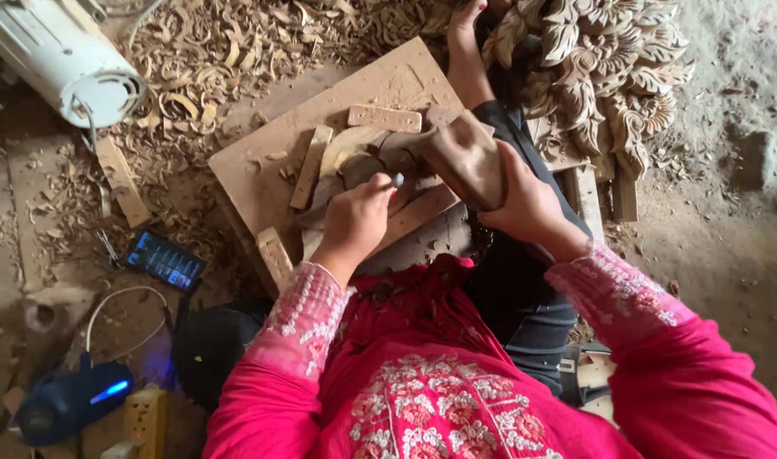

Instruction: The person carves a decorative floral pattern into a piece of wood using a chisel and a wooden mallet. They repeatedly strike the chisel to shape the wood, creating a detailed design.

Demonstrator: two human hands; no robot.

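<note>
Wood board lies on a dusty floor w/ shavings, under both hands. Stack of carved pieces sits just beyond the right hand, which grips a wooden mallet. Curved workpiece rests on the board in front of the left hand, fist closed round a chisel. Phone lies left of that hand.

The left hand is curled into a tight fist, fingers wrapped and knuckles turned away from the body, wrist bent down out of a pink embroidered sleeve. Just beside its fingertips the right hand is clenched too, thumb along the top, forearm angling in from the right.
</note>
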